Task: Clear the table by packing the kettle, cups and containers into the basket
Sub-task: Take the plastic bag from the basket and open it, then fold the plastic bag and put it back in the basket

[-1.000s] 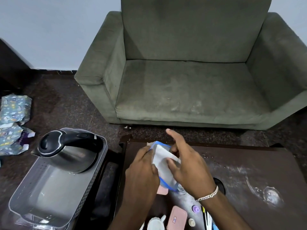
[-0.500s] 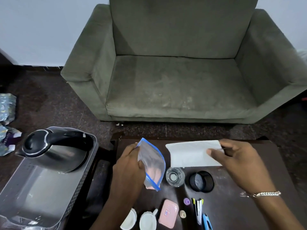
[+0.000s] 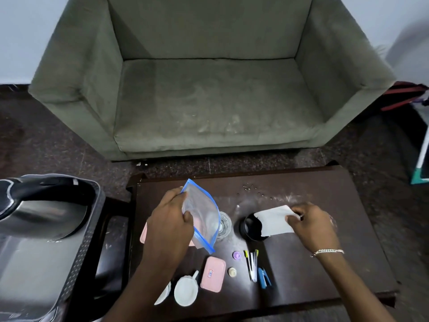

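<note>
left hand (image 3: 170,223) clenched on the limp, slippery zip bag (image 3: 202,219) above the table (image 3: 325,275), right hand (image 3: 311,225) pinching soft white paper (image 3: 274,220) beside the black cup (image 3: 251,228); probably fragile glass (image 3: 224,225), best gripped round its wall, kettle (image 3: 34,210) already in the basket (image 3: 76,275).

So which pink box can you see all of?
The small pink box near the table's front edge, beside the white cup. The other pink box is mostly hidden behind the left hand.
</note>
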`<state>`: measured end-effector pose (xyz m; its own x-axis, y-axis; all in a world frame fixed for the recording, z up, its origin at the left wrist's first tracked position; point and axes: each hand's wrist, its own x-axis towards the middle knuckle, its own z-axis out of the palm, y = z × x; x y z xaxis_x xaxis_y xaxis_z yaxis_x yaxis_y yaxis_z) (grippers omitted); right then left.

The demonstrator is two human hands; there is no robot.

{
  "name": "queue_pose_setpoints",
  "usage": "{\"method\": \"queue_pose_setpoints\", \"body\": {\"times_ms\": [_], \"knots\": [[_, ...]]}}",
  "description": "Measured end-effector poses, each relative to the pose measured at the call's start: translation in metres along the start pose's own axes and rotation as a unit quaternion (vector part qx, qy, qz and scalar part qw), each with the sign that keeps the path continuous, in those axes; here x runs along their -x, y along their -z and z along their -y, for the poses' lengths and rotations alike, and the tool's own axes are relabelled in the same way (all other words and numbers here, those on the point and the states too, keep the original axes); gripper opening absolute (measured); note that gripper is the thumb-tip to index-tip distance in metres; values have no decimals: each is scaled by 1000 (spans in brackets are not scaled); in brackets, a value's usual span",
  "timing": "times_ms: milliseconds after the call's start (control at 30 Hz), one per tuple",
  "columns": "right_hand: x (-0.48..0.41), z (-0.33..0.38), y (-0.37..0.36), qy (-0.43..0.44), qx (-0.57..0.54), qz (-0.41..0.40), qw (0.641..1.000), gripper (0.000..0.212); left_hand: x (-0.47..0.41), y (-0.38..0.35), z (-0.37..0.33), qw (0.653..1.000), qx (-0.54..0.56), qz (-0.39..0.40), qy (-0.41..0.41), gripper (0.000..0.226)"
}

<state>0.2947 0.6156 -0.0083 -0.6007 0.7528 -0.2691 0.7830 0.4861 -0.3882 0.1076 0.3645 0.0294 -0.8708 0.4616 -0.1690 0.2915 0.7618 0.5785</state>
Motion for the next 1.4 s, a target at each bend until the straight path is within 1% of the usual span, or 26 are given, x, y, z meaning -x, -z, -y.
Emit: {"method": "queue_pose_setpoints", "body": {"times_ms": [100, 233, 367, 400, 433, 500, 533, 567, 633, 667, 700, 733, 767, 800, 833, 867, 900, 933, 1000, 1033, 1067, 1100, 1167, 1267, 1333, 1400], "knots": [[-4, -7, -22, -1, 19, 29, 999, 19, 5, -8, -5, 1000, 15, 6, -11, 46], [-16, -10, -53, -23, 26, 45, 998, 9, 11, -20, -9, 999, 20, 15, -21, 44], [-24, -10, -82, -46, 26, 66, 996, 6, 15, -25, -17, 999, 30, 20, -32, 41], [-24, -10, -86, -47, 30, 70, 996, 7, 15, -25, -19, 999, 34, 19, -33, 39], [-23, -11, -88, -46, 37, 70, 996, 16, 16, -25, -21, 999, 37, 17, -34, 37], [-16, -11, -83, -16, 39, 21, 999, 39, 16, -24, -24, 998, 44, 9, -35, 36], [-9, -6, -75, 12, 8, -24, 1000, 47, 16, -23, -26, 998, 49, 3, -35, 36], [1, 3, -64, 40, -58, -64, 995, 50, 16, -21, -27, 998, 54, -3, -35, 36], [23, 26, -41, 131, -224, -96, 961, 53, 15, -18, -30, 997, 64, -17, -32, 36], [34, 40, -30, 197, -265, -84, 940, 57, 14, -16, -32, 997, 71, -26, -30, 35], [45, 52, -21, 256, -256, -58, 930, 64, 14, -13, -34, 996, 80, -37, -26, 34], [53, 62, -17, 301, -215, -28, 929, 70, 12, -11, -35, 995, 91, -47, -23, 33], [58, 71, -14, 321, -160, -1, 933, 73, 11, -9, -37, 993, 105, -54, -19, 32], [60, 78, -12, 319, -106, 17, 942, 69, 10, -7, -38, 990, 128, -59, -11, 31], [57, 83, -10, 309, -73, 27, 948, 58, 7, -4, -38, 986, 159, -59, -1, 31], [52, 86, -7, 301, -67, 30, 951, 42, 5, -2, -37, 979, 197, -55, 10, 33], [47, 88, -4, 299, -87, 35, 950, 26, 2, 0, -34, 971, 234, -50, 19, 38], [40, 89, 1, 295, -119, 43, 947, 17, -1, 2, -31, 963, 264, -49, 22, 42], [26, 90, 14, 277, -201, 51, 938, 25, -6, 4, -21, 950, 304, -67, 5, 40], [20, 91, 21, 264, -249, 71, 929, 29, -7, 4, -14, 947, 314, -68, -15, 39], [14, 93, 28, 255, -293, 102, 916, 34, -8, 3, -7, 944, 325, -46, -40, 46], [10, 97, 35, 253, -327, 135, 901, 38, -10, 0, 0, 936, 346, -7, -67, 61], [0, 103, 44, 249, -379, 181, 873, 41, -12, -6, 11, 907, 405, 64, -99, 89], [-15, 111, 51, 259, -412, 212, 848, 39, -15, -11, 19, 852, 502, 125, -84, 110], [-26, 111, 50, 260, -425, 213, 841, 32, -14, -13, 23, 840, 521, 135, -64, 115], [-35, 110, 51, 238, -450, 226, 831, 29, -11, -14, 25, 854, 499, 133, -64, 102]]}}
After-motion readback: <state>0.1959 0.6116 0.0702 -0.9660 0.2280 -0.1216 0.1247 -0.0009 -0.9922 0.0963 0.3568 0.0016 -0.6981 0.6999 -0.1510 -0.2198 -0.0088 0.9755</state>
